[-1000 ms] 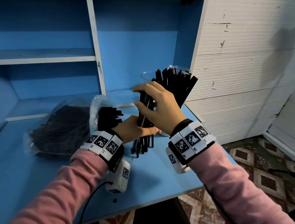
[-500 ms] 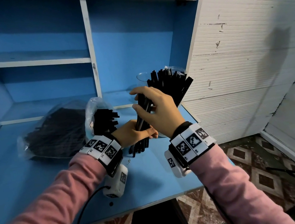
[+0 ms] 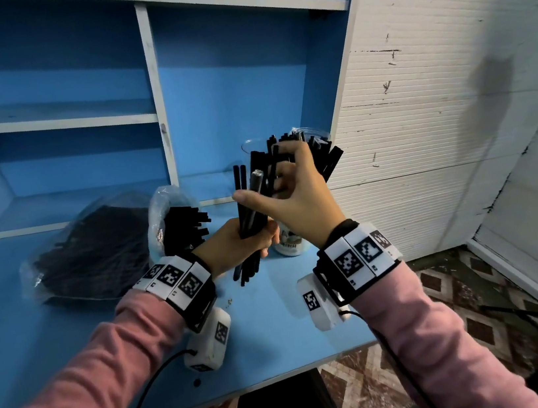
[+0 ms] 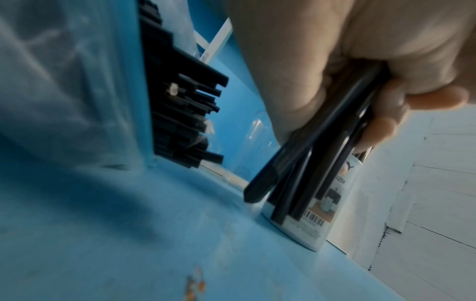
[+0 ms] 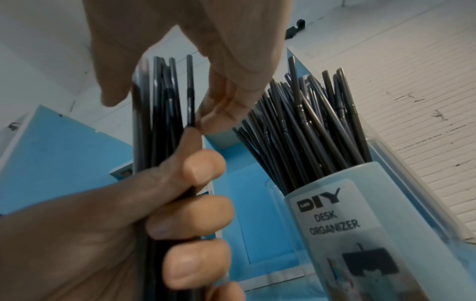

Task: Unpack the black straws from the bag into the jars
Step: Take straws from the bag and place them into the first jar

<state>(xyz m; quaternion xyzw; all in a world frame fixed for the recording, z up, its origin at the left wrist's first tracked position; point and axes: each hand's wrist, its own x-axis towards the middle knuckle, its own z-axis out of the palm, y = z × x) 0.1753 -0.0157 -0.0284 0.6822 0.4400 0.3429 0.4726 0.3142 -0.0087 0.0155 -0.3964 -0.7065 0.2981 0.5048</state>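
A blue desktop [image 3: 74, 352] with white edging carries everything. A clear plastic bag [image 3: 94, 249] full of black straws [image 3: 181, 230] lies toward its left rear, mouth facing right with straw ends poking out. Near the right rear corner stands a labelled jar [image 5: 335, 224] packed with upright straws, another clear jar [image 3: 252, 147] just behind it

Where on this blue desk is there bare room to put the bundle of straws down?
Bare desktop runs along the near edge, in front of the bag of straws and under the forearms. The lower shelf behind the bag also looks bare. The right back corner is crowded: the jar, both hands, the open bag.
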